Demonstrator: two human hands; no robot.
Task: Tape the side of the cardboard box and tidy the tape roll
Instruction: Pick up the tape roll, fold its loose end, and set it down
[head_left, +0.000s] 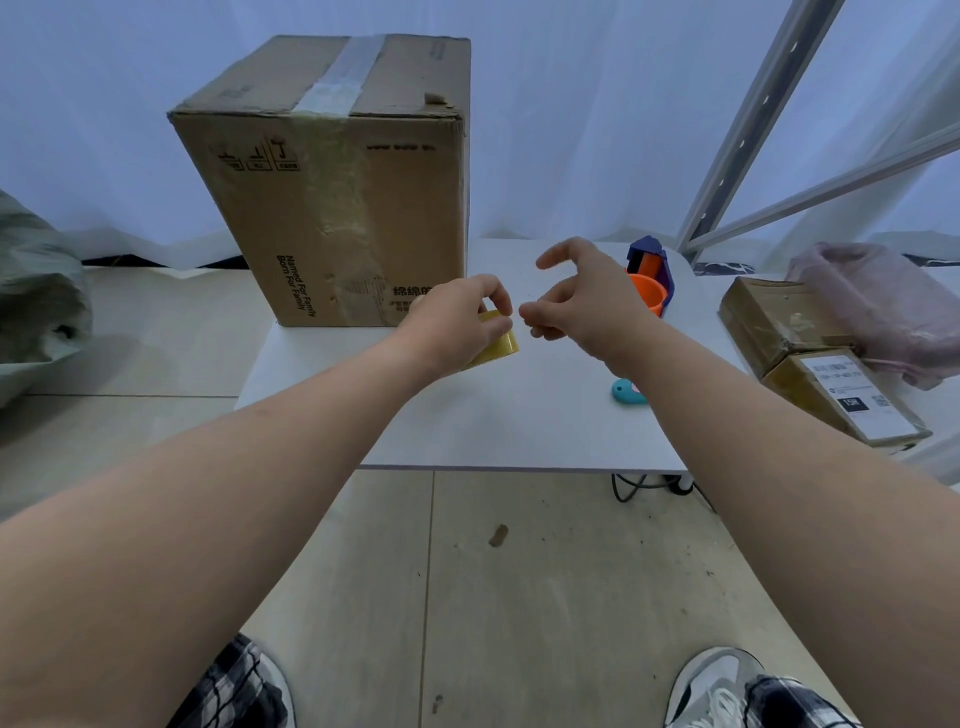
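A tall cardboard box (337, 182) stands upright at the back left of the white table (519, 415), with a strip of clear tape over its top seam. My left hand (457, 322) grips a yellowish tape roll (498, 345) just in front of the box's lower right corner. My right hand (582, 296) hovers beside the roll, thumb and fingers pinched near the roll's edge; whether a tape end is between them cannot be told.
A purple and orange tape dispenser (649, 280) sits behind my right hand. A teal cutter (626, 391) lies under my right forearm. Two brown parcels (810, 358) and a pink bag (883, 306) sit right. A grey sack (36, 296) lies left. A metal frame (753, 135) rises at back right.
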